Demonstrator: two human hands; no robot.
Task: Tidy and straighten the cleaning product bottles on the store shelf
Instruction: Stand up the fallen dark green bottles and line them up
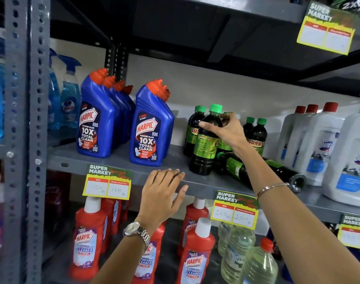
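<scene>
A: How far along does the shelf (117, 158) look?

B: Partway, I'd judge. In the left half of the frame the blue Harpic bottles (150, 128) stand upright in two front-to-back rows. Right of centre, the dark green-capped bottles (254, 136) are the loose end: several stand, but one fallen bottle (263, 171) lies on its side, its base poking toward the shelf's front edge.

A: And the hands?

B: The right hand (226, 130) is curled around the shoulder of the front dark bottle (204, 144), thumb on its left side, fingers wrapped behind; that bottle stands upright near the front edge. The left hand (162, 191) lies spread and flat on the shelf lip, pinching nothing.

A: Any room to work?

B: Bare shelf shows between the Harpic rows and the dark bottles, and behind them toward the back wall. At the right of the frame the white jugs (322, 144) crowd close to the fallen bottle, so that side looks tight. The shelf above leaves headroom.
</scene>
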